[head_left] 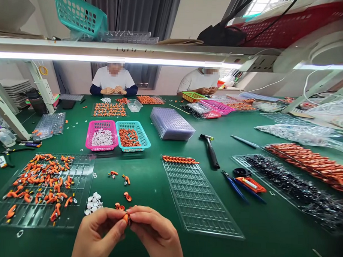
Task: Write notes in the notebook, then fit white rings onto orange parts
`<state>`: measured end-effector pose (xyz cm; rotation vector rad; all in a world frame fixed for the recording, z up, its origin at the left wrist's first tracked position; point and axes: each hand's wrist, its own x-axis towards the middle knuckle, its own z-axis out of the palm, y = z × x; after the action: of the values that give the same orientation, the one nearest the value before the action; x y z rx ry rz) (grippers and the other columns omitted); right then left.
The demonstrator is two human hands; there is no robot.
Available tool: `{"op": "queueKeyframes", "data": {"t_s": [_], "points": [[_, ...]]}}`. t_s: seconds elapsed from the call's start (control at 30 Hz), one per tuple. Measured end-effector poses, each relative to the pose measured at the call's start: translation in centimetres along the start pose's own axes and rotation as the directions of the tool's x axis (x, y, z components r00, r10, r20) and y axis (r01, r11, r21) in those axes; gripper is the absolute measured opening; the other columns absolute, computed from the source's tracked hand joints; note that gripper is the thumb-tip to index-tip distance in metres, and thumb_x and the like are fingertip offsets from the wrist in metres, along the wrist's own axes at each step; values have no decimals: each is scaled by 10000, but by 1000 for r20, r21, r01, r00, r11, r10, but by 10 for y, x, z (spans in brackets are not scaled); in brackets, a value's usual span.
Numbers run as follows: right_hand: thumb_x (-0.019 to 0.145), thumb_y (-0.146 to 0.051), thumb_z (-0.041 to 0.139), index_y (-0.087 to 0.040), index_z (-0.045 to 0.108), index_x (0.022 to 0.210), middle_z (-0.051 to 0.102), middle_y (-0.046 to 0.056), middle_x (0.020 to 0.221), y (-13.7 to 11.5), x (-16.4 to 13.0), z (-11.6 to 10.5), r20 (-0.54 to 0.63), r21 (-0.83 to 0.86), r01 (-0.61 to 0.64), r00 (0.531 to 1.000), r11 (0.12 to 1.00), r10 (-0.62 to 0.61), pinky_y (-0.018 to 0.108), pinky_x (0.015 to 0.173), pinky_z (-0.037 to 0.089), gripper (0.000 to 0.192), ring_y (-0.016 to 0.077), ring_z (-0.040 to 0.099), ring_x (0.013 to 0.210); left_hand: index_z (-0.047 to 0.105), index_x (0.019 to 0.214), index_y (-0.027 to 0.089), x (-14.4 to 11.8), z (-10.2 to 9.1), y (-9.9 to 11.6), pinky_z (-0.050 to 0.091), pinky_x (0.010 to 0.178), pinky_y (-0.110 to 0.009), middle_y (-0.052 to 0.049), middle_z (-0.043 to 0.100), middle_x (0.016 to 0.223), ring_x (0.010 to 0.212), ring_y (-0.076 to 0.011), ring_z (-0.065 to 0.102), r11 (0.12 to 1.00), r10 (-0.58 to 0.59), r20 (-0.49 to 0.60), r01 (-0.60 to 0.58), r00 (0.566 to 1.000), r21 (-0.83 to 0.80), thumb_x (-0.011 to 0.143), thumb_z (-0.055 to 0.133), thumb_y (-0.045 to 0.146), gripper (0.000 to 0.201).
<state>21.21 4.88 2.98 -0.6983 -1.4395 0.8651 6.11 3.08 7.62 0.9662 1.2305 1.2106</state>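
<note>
Near the table's front edge, my left hand (99, 232) and my right hand (158, 233) meet at their fingertips. Pinched between them is a small orange plastic part (126, 218), mostly covered by the fingers. Just beyond the fingertips lie a few loose orange pieces (127, 196). A small heap of white round caps (94, 203) sits beside my left hand. Farther left, a clear tray (84, 178) carries many orange hook-shaped parts (47, 188). To the right of my hands lies a clear slotted tray (198, 197), with a row of orange parts (180, 159) along its far end.
A pink basket (88, 135) of white caps and a turquoise basket (145, 139) of orange pieces stand mid-table. A stack of clear trays (173, 125), a hammer (211, 150), blue-handled tweezers (234, 187) and trays of black parts (296, 185) lie rightward. Two people sit opposite.
</note>
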Motion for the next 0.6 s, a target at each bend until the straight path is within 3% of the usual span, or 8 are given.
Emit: {"op": "queueKeyframes", "data": {"t_s": [0.23,0.6], "points": [[822,-133,732,-318,762,1025,793,42,952,-1,-2,2,-32,-56,0,999,998,-2,304,812,623,277,212,758,846,810,723,208,0,0,-1,535,537,-198,-39,727,625,557,-159,633,998,37,3,-37,999,57,635,843,434,244],[812,-110,739,-326,780,987,796,24,911,2,-6,5,-82,-24,-37,996,999,35,252,752,626,280,189,762,811,818,761,203,0,-1,-7,573,575,-226,-67,766,709,602,-195,676,994,62,3,-62,998,86,665,820,468,282]]}}
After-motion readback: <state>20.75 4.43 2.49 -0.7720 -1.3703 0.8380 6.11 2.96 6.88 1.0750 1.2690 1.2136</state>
